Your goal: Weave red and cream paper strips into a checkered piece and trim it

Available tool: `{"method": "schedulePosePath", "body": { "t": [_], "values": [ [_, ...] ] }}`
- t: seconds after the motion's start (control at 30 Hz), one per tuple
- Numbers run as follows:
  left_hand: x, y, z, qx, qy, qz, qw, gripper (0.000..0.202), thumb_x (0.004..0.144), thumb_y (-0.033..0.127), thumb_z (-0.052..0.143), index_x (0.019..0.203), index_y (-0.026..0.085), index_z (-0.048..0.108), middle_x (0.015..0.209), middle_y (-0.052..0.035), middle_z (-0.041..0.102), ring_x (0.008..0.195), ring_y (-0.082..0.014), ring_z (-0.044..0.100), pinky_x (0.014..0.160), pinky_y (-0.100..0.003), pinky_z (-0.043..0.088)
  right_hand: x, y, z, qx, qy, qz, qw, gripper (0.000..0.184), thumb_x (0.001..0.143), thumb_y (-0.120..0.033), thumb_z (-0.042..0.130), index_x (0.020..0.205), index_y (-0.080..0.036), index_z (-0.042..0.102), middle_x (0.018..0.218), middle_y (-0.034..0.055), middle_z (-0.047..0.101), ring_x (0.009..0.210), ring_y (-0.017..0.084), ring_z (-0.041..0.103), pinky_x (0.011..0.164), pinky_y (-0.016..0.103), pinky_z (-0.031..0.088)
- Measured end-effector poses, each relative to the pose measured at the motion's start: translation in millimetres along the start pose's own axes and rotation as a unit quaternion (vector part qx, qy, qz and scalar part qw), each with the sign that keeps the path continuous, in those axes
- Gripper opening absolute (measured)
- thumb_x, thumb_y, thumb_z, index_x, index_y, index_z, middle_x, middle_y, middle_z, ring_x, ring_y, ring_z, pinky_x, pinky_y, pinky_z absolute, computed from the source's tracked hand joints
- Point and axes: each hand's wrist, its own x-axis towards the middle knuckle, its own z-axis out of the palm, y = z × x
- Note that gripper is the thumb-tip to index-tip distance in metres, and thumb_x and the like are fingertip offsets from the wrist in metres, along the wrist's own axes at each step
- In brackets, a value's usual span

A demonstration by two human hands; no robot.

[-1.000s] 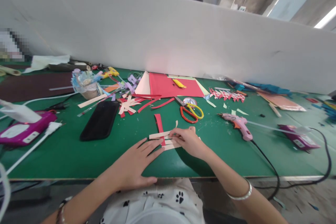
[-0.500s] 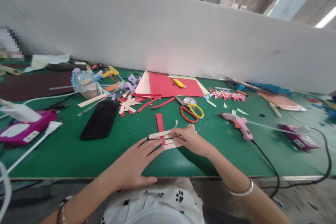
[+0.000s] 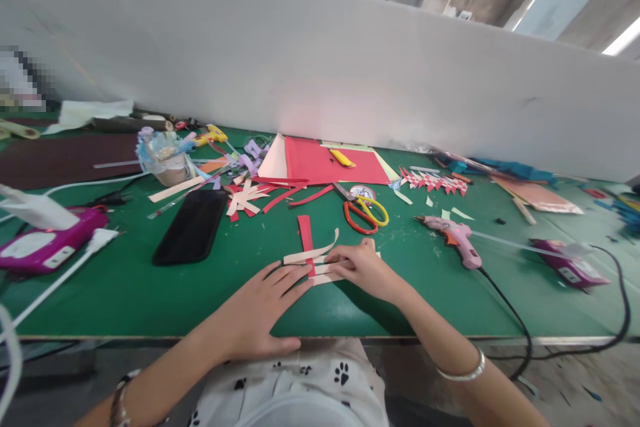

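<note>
Several cream paper strips (image 3: 327, 277) lie crosswise over and under a red paper strip (image 3: 305, 235) on the green table. The uppermost cream strip (image 3: 301, 257) is bent, its right end curling up off the table. My left hand (image 3: 267, 303) rests flat with spread fingers, its fingertips touching the left part of the strips and the foot of the red one. My right hand (image 3: 364, 268) has its fingers pinched together at the right part of the cream strips, covering their ends. Its fingertips are partly hidden.
Scissors (image 3: 367, 212) lie beyond my hands, before red paper sheets (image 3: 310, 160) with a yellow cutter (image 3: 343, 158). A black phone (image 3: 190, 227) and paper scraps (image 3: 247, 198) are left. At right lie a pink glue gun (image 3: 457, 238) and purple power strip (image 3: 567, 263).
The uppermost cream strip's right part has come free of my right fingers and curls up more. My right hand has shifted slightly right; my left hand stays in place.
</note>
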Motion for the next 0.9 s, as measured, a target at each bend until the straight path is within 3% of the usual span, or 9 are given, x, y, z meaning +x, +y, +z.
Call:
{"method": "schedulePosePath", "body": {
  "t": [0.27, 0.53, 0.63, 0.8, 0.9],
  "values": [
    [-1, 0, 0.0, 0.003, -0.017, -0.010, 1.000, 0.076, 0.077, 0.055, 0.051, 0.141, 0.023, 0.024, 0.147, -0.0085, 0.025, 0.130, -0.0285, 0.029, 0.108, -0.046, 0.019, 10, -6, 5, 0.025, 0.005, 0.011, 1.000, 0.016, 0.086, -0.028, 0.052, 0.077, -0.021, 0.063, 0.076, -0.0016, 0.070, 0.069, 0.013, 0.059, 0.081, 0.033, 0.021],
    [-1, 0, -0.1, -0.003, -0.022, -0.007, 1.000, 0.075, 0.079, 0.056, 0.048, 0.141, 0.022, 0.025, 0.147, -0.0064, 0.027, 0.130, -0.0282, 0.030, 0.108, -0.045, 0.019, 11, -4, 5, 0.025, -0.005, 0.011, 1.000, 0.014, 0.085, -0.025, 0.052, 0.077, -0.020, 0.063, 0.063, -0.0051, 0.066, 0.062, 0.011, 0.057, 0.080, 0.031, 0.022],
    [-1, 1, -0.6, -0.001, -0.032, -0.012, 0.999, 0.074, 0.079, 0.057, 0.046, 0.140, 0.021, 0.025, 0.147, -0.0060, 0.027, 0.131, -0.0276, 0.029, 0.108, -0.045, 0.019, 10, -6, 4, 0.002, 0.009, -0.002, 1.000, 0.015, 0.086, -0.025, 0.052, 0.077, -0.021, 0.063, 0.071, -0.0047, 0.066, 0.067, 0.011, 0.058, 0.078, 0.030, 0.021],
    [0, 0, 0.5, -0.002, -0.031, -0.017, 0.999, 0.075, 0.078, 0.056, 0.049, 0.140, 0.022, 0.026, 0.146, -0.0057, 0.029, 0.130, -0.0275, 0.029, 0.108, -0.045, 0.018, 13, -10, 2, -0.120, 0.136, -0.020, 0.983, 0.013, 0.087, -0.025, 0.050, 0.091, -0.024, 0.063, 0.099, 0.0024, 0.062, 0.091, 0.016, 0.056, 0.081, 0.033, 0.021],
    [0, -1, 1.6, -0.003, -0.027, -0.012, 1.000, 0.075, 0.079, 0.058, 0.047, 0.141, 0.022, 0.025, 0.146, -0.0060, 0.029, 0.131, -0.0271, 0.029, 0.109, -0.045, 0.015, 17, -10, 4, -0.157, 0.120, -0.052, 0.979, 0.020, 0.087, -0.025, 0.049, 0.105, -0.024, 0.058, 0.110, 0.0055, 0.059, 0.100, 0.019, 0.054, 0.087, 0.036, 0.019]
  ]
}}
